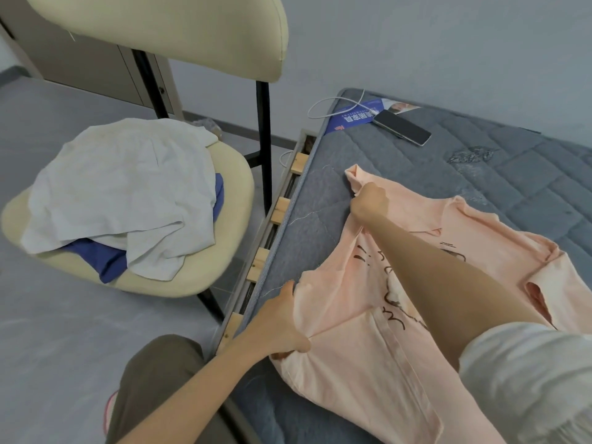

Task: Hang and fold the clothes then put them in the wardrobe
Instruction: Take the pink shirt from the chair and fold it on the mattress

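Note:
A pale pink T-shirt (346, 318) with a dark print lies spread on the grey mattress (323, 200), near its left edge. My left hand (278, 328) grips the shirt's near left edge, fingers curled under the cloth. My right hand (368, 203) pinches the far left part of the shirt by the sleeve; my forearm crosses over the print. A white garment (121, 193) lies heaped over a blue one (96, 257) on the seat of the cream chair (230, 193) to the left.
A phone (402, 127) on a white charging cable (326, 107) and a blue booklet (352, 118) lie at the mattress's far corner. Wooden bed slats (282, 206) show between chair and mattress. Grey floor (48, 331) lies left; my leg (153, 373) is below.

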{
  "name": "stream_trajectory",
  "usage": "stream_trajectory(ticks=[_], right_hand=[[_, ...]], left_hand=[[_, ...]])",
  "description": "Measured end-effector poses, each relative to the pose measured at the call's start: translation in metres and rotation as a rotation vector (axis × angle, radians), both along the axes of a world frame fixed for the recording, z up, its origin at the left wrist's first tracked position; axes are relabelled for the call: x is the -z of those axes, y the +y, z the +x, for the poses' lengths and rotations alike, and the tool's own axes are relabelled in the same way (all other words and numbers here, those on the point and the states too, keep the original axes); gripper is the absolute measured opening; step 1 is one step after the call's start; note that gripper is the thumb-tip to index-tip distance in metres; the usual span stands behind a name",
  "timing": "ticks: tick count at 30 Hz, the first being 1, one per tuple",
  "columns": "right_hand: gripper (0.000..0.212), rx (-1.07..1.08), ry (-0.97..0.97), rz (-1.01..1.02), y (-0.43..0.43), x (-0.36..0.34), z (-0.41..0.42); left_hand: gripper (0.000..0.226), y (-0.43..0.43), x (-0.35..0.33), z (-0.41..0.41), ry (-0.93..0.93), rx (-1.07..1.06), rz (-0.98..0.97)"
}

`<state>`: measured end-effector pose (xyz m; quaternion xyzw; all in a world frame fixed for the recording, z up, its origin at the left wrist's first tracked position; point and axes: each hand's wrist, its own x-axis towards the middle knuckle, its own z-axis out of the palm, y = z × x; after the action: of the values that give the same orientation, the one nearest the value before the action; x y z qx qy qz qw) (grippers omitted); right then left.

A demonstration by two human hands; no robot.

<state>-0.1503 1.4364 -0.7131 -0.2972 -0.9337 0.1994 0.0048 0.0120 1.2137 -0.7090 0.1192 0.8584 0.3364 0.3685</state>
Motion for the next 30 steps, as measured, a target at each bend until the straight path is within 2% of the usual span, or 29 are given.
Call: stream_trajectory(ticks=[2, 4, 8, 12, 15, 18, 22, 27, 30], right_hand=[[0.026, 0.012, 0.015, -0.043, -0.006, -0.001, -0.009], [0.023, 0.029, 0.036, -0.076, -0.012, -0.002, -0.020], [0.023, 0.035, 0.090, -0.198, -0.033, -0.009, -0.045], [0.031, 0.027, 0.151, -0.396, -0.056, -0.020, -0.069], [0.036, 0.077, 0.182, -0.552, -0.058, -0.031, -0.077], [0.041, 0.096, 0.216, -0.666, -0.046, -0.044, -0.076], [0.043, 0.101, 0.264, -0.712, -0.020, -0.060, -0.057], [0.017, 0.174, 0.339, -0.742, 0.037, -0.073, -0.010], [0.014, 0.234, 0.371, -0.772, 0.076, -0.078, 0.023]], left_hand=[[0.054, -0.007, -0.005, -0.011, 0.003, 0.015, -0.049], [0.031, -0.019, -0.010, -0.024, 0.007, -0.004, -0.101], [0.039, -0.053, -0.020, -0.053, 0.076, -0.074, -0.115], [0.030, -0.083, -0.034, -0.077, 0.112, -0.141, -0.201], [0.024, -0.086, -0.053, -0.085, 0.162, -0.161, -0.192], [0.043, -0.072, -0.072, -0.084, 0.214, -0.072, -0.074], [0.073, -0.035, -0.099, -0.072, 0.157, 0.121, 0.092], [0.072, 0.024, -0.115, -0.038, 0.133, 0.327, 0.164], [0.075, 0.062, -0.107, -0.013, 0.094, 0.446, 0.206]])
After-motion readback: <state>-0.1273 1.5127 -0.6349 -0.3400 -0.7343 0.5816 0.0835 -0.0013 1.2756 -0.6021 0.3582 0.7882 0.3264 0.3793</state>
